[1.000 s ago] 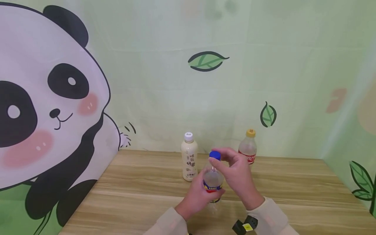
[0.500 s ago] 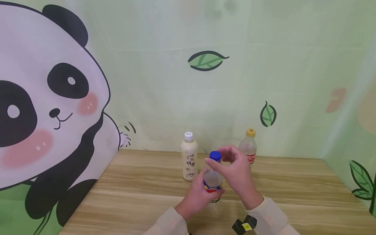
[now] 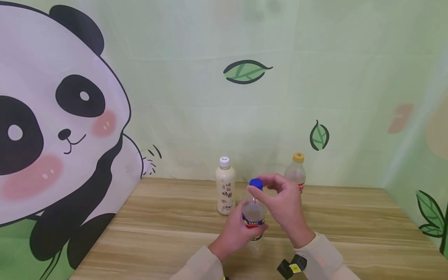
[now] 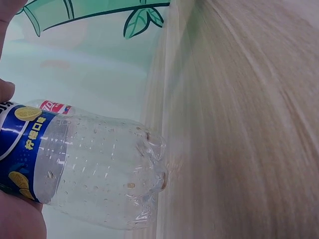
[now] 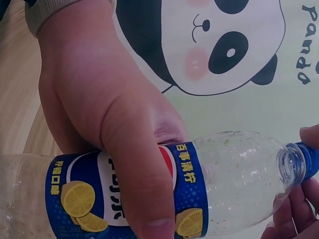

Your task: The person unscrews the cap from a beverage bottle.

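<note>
My left hand [image 3: 236, 233] is wrapped around a clear plastic bottle [image 3: 254, 212] with a blue lemon-pattern label [image 5: 124, 194]. The bottle stands upright just over the wooden table and looks empty, apart from droplets seen in the left wrist view. Thumb and fingers of my right hand [image 3: 285, 202] pinch its blue cap [image 3: 256, 183], which sits on the neck. In the right wrist view, the left thumb lies across the label and right fingertips meet the cap [image 5: 310, 158] at the edge.
A cream-coloured milk tea bottle [image 3: 225, 188] with a white cap stands behind, to the left. Behind my right hand is a clear bottle [image 3: 295, 173] with a yellow cap and red label, partly hidden. A panda-printed backdrop [image 3: 189, 97] rises beyond the wooden table [image 3: 157, 217].
My right thumb shifted left off the cap half a second ago and is now back against it. The left hand and the bottle have stayed in place.
</note>
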`<state>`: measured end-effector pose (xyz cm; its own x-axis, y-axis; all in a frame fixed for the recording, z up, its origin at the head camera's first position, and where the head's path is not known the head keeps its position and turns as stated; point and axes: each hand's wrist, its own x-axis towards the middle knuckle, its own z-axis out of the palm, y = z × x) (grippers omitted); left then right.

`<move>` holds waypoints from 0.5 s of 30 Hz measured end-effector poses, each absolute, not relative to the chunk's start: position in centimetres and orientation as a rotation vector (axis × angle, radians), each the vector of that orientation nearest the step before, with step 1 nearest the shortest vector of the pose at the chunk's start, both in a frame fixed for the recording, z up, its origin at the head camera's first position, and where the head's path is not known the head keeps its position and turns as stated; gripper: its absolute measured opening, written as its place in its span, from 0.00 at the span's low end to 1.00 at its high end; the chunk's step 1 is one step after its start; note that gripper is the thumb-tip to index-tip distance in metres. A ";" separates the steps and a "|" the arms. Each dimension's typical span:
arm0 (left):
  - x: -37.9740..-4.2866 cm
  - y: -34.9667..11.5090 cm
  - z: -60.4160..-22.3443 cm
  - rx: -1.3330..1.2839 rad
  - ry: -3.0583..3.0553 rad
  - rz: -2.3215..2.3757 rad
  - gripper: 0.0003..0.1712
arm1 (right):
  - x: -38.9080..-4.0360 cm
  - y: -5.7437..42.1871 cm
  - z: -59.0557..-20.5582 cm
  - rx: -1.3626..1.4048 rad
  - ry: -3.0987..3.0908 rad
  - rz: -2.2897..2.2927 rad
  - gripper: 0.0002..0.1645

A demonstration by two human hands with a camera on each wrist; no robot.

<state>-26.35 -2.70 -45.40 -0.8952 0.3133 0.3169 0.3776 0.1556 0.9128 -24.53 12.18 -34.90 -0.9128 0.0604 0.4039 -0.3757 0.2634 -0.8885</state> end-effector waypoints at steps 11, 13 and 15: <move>-26.3 -2.7 -45.3 -0.681 -2.379 -1.868 0.37 | -24.8 12.5 -35.0 0.386 -2.147 1.690 0.17; -26.3 -2.7 -45.3 -0.675 -2.386 -1.869 0.37 | -24.8 12.6 -35.0 0.397 -2.137 1.686 0.17; -26.4 -2.7 -45.3 -0.670 -2.388 -1.873 0.38 | -24.8 12.7 -35.0 0.402 -2.129 1.677 0.17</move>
<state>-26.40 -2.72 -45.32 -0.9066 0.3107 0.2857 0.3515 0.1809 0.9185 -24.85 12.72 -34.97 -0.8789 0.0207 0.4765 -0.4584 0.2391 -0.8560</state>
